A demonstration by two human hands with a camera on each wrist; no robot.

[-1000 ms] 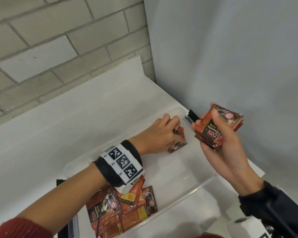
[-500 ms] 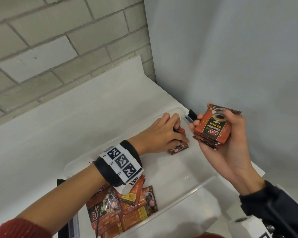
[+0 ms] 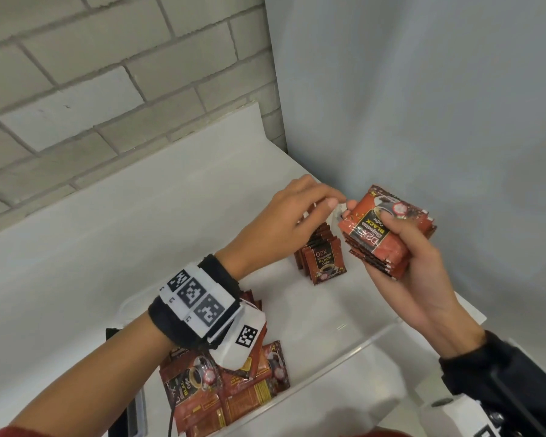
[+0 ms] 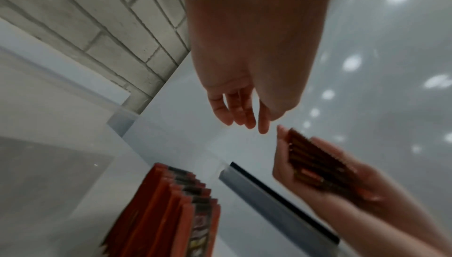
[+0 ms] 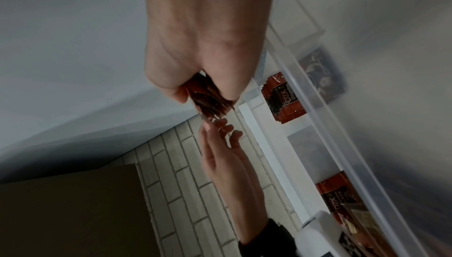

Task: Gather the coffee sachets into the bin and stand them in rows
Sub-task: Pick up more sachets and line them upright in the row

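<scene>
My right hand (image 3: 372, 216) grips a stack of red coffee sachets (image 3: 382, 244) above the far right corner of the clear bin (image 3: 344, 351). The left hand (image 3: 328, 201) is raised beside it, fingers relaxed and holding nothing, fingertips at the stack's top corner. In the left wrist view those fingers (image 4: 247, 124) are a small gap from the stack (image 4: 310, 160). Below the hands, a short row of sachets (image 3: 325, 263) stands upright on the bin floor. A loose pile of sachets (image 3: 234, 392) lies flat at the bin's near left end, partly hidden by my left wrist.
The bin sits on a white counter (image 3: 139, 231), with a brick wall (image 3: 108, 74) behind and a grey panel (image 3: 423, 105) on the right. A black latch (image 4: 281, 199) edges the bin's end. A white object (image 3: 448, 408) lies at the lower right.
My left hand has let go of the standing row and risen to the right, up to the stack. The right hand has shifted the stack slightly towards it.
</scene>
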